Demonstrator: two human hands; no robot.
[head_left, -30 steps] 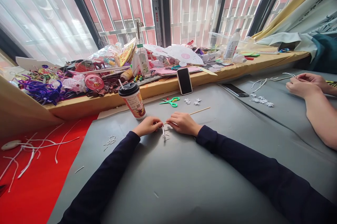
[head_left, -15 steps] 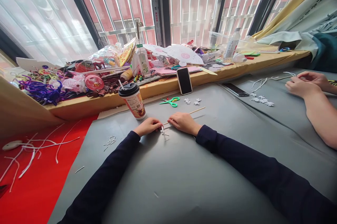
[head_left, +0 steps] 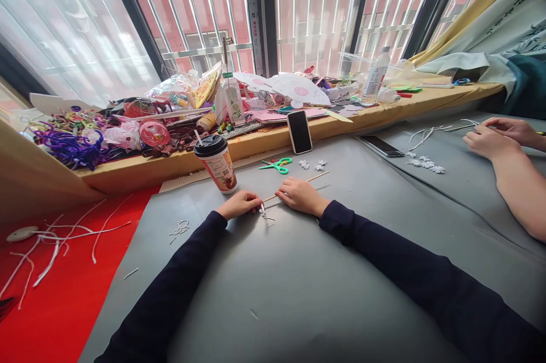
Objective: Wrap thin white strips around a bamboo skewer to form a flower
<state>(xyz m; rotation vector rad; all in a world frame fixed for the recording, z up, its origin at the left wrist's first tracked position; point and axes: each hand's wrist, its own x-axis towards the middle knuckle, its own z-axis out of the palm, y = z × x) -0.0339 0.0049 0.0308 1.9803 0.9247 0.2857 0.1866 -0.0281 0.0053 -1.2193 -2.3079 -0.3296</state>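
My left hand (head_left: 242, 203) is closed in a pinch at the left end of a thin wooden stick. From its fingertips hangs a small white pipe cleaner (head_left: 263, 211), curled into loops with a loose tail. Further along the same wooden stick (head_left: 318, 176) my right hand (head_left: 301, 194) is closed around it, and the bare far end sticks out to the upper right. Behind my hands lie green-handled scissors (head_left: 279, 166) and two small white pipe-cleaner flowers (head_left: 319, 165). How the pipe cleaner meets the stick is hidden by my left fingers.
A lidded drink cup (head_left: 218, 169) stands just beyond my left hand. A phone (head_left: 300, 132) leans on the craft-laden sill. Short white offcuts (head_left: 181, 227) lie left, with long white strands (head_left: 54, 238) on red cloth. At right, another person's hands (head_left: 495, 135) work near a dark phone (head_left: 383, 145).
My right hand has shifted slightly right along the stick. My left hand stays in place with its pinch.
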